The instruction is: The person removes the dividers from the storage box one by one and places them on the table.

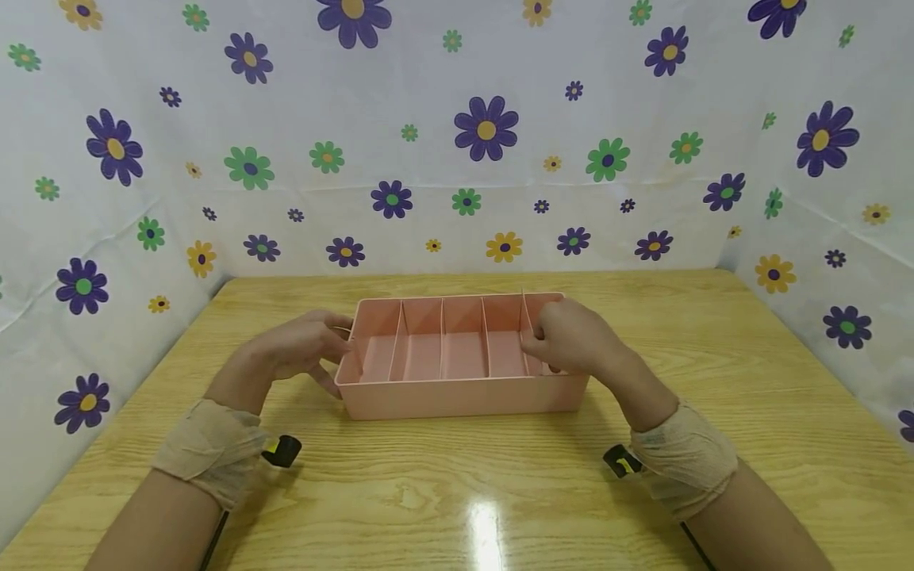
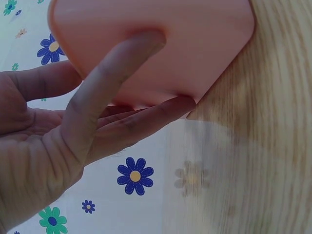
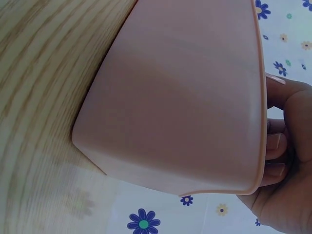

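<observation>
A long pink organizer box (image 1: 464, 399) with several upright partitions lies crosswise on the table. At its left end, my left hand (image 1: 303, 349) rests its fingertips against the outside of the end wall; the left wrist view shows the thumb (image 2: 114, 63) and fingers laid along that wall. My right hand (image 1: 574, 337) reaches over the right end with curled fingers inside the box. Thumb and forefinger pinch the rightmost divider (image 1: 524, 313), whose top corner stands above the back rim. In the right wrist view the outer wall (image 3: 170, 97) hides part of these fingers (image 3: 275, 144).
The wood-grain table (image 1: 400, 484) runs back to a white cloth (image 1: 428, 95) printed with flowers, which also hangs at both sides. Each wrist wears a beige wrap (image 1: 214, 448) with a small black camera (image 1: 284, 450) and a cable.
</observation>
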`<state>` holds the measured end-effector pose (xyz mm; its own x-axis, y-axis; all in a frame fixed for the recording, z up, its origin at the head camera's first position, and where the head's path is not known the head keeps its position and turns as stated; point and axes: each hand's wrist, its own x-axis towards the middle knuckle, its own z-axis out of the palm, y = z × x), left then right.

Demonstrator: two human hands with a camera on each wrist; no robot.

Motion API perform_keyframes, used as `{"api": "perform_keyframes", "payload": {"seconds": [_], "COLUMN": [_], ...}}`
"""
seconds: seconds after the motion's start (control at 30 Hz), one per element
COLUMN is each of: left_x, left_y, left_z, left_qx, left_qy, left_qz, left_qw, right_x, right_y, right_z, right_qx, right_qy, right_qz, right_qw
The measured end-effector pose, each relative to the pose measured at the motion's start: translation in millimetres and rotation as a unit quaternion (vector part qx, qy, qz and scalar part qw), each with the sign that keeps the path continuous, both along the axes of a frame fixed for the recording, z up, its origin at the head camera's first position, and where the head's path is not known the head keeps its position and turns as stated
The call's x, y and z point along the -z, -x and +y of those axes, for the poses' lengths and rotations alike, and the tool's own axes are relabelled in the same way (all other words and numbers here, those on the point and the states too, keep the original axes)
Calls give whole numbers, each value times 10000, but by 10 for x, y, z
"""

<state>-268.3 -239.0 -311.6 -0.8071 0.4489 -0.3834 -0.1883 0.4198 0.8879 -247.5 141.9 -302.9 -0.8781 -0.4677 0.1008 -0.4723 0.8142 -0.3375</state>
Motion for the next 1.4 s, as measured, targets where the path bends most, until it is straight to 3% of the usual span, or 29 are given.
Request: {"api": "perform_keyframes", "payload": {"seconds": [0.27,0.5,0.67,0.8,0.93,1.07,1.2,1.4], "left_x": [-5,-22,-11,0,13,16,19,46], "left_y": [15,-8,-8,-25,-53,-69,-75,-80], "left_z": [53,23,43,64,31,0,0,30], "left_qx": [137,116,203,160,86,56,106,136], "left_qy": [-19,-28,-140,-22,8,-78,-131,-145], "left_qz": [-22,6,45,101,76,105,102,127], "left_qw": [9999,9999,9997,9998,9999,9999,9998,9997], "right_x": [-97,-219,-377,-464,-523,-542,-472,-219], "right_y": [-28,-43,-100,-102,16,203,359,525], "right_z": [41,17,101,299,571,865,1088,1262], "right_qx": [315,548,773,1016,1455,1831,1906,1635], "right_qy": [252,558,1086,1807,2020,1437,53,-1726], "right_qz": [169,892,1460,1825,1655,1215,1097,1104], "right_qw": [9990,9929,9803,9611,9543,9649,9755,9650]}}
